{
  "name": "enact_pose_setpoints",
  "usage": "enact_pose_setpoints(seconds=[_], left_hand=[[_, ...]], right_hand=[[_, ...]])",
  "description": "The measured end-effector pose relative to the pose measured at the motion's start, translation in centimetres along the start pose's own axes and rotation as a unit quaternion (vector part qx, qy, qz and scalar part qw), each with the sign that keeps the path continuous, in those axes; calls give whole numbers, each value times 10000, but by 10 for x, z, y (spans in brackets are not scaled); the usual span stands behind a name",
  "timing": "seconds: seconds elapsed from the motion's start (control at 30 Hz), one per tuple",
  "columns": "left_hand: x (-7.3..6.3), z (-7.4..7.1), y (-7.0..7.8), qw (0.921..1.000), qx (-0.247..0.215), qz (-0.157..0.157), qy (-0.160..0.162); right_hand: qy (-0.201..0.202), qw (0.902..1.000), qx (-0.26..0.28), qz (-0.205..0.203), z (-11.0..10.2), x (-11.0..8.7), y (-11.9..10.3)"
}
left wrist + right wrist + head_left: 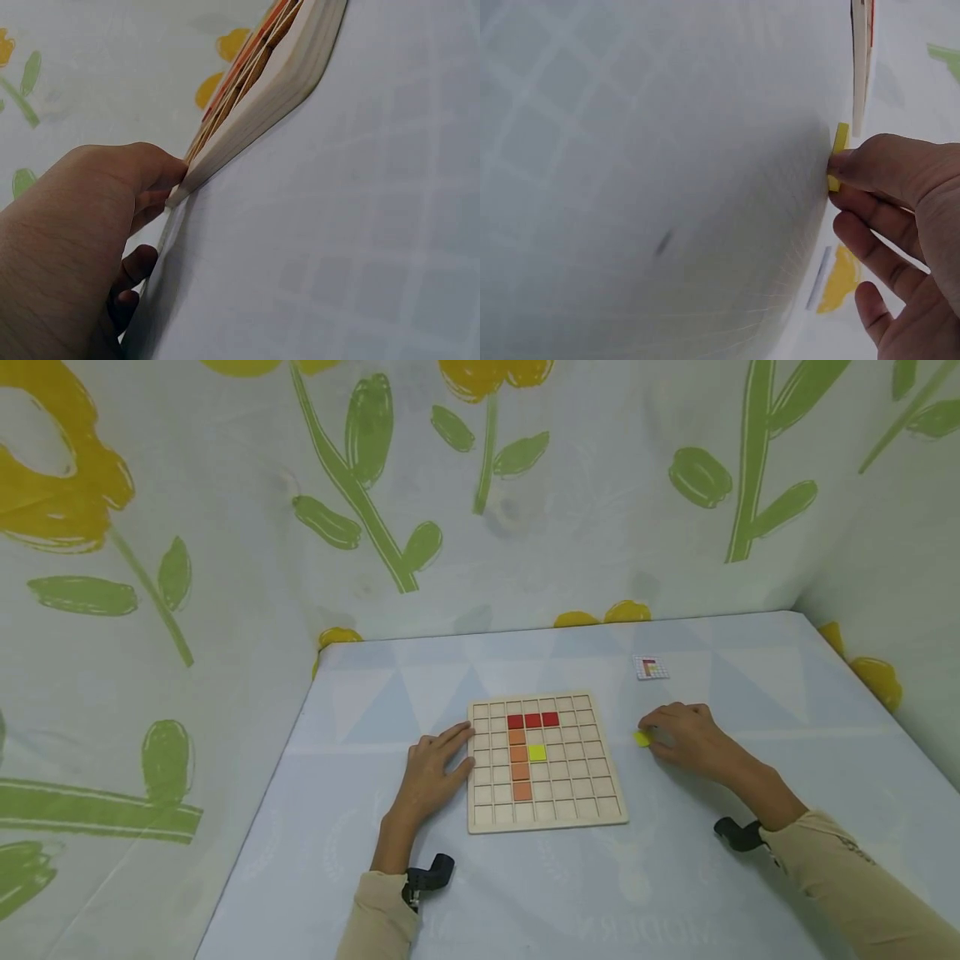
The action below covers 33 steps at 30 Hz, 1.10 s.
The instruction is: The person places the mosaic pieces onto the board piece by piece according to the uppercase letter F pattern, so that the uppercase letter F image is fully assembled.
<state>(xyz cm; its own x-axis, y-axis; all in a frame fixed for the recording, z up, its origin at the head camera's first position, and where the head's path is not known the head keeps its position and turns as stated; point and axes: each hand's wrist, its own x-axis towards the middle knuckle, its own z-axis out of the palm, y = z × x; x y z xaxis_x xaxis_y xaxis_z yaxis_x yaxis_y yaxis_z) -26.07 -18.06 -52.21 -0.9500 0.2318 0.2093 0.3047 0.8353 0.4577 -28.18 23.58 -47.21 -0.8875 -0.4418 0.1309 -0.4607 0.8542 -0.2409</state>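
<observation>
A wooden grid board (577, 812) lies on the table, its left edge touched by the fingertips and thumb of my left hand (431, 777). Three red tiles (532, 721) form a row near its top. Below the leftmost red one runs a column of several orange tiles (520, 771), with a yellow tile (537, 752) just right of it. To the right of the board, my right hand (690, 739) pinches another yellow tile (841, 135) between thumb and fingers, close over the table. The left wrist view shows my left thumb at the board's edge (247, 124).
A small pattern card (650, 667) with a coloured grid lies at the back right of the table (570, 893). Cloth walls (585, 527) printed with flowers surround the table on the back and sides. Each wrist wears a black camera mount (431, 874).
</observation>
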Motion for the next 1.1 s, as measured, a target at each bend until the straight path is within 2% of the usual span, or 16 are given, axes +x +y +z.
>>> enact_pose_setpoints(seconds=[0.17,0.43,0.73,1.1], left_hand=[[0,-2,1,10000,-14,0,-9],[0,-3,0,10000,-14,38,18],[0,-2,1,10000,-23,18,22],[0,-4,4,10000,-2,-29,-40]], right_hand=[[90,9999,74,-70,-1,-1,0],[570,9962,326,-568,-1,-1,-4],[532,9945,558,-709,-3,4,-19],[578,9921,518,-981,-3,13,-40]])
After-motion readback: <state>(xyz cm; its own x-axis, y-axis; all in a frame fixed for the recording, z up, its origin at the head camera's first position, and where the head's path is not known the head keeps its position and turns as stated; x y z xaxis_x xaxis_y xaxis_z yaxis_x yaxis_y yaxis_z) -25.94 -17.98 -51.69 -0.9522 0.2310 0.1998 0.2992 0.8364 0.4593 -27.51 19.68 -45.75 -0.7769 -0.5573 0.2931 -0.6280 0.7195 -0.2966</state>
